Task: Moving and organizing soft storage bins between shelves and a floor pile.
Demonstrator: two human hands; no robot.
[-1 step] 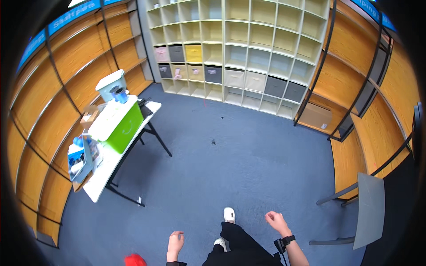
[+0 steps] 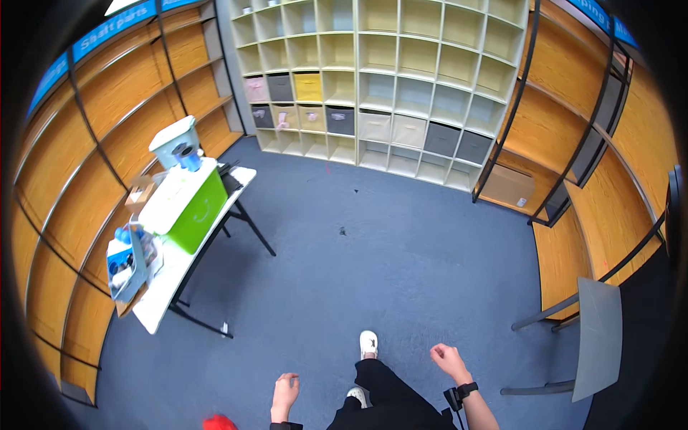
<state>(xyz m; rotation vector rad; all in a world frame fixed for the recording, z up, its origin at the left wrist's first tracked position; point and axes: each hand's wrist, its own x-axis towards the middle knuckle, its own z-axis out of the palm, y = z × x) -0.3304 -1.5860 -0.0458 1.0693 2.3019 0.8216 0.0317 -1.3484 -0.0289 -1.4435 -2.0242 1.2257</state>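
Both my hands hang in front of me over the grey-blue floor (image 2: 401,265), away from any object. My left hand (image 2: 285,393), low in the view left of my legs, has its fingers loosely curled in, and nothing shows in it. On the other side, my right hand (image 2: 449,360) is likewise curled and holds nothing visible. A dark device on a wrist strap (image 2: 460,393) sits on my right wrist, with a cable hanging from it. Between the hands show my black trousers (image 2: 387,394) and white shoes, one foot ahead of the other.
To the left stands a white table (image 2: 161,304) bearing a green bin (image 2: 201,215), a pale blue bin (image 2: 129,276) and a carton. Cube shelving (image 2: 358,86) fills the back, wooden racks the sides. A grey chair (image 2: 600,337) is right; something red (image 2: 218,423) lies low left.
The table and shelving sit slightly further left in view, and my front foot a little higher. My hands keep nearly the same pose.
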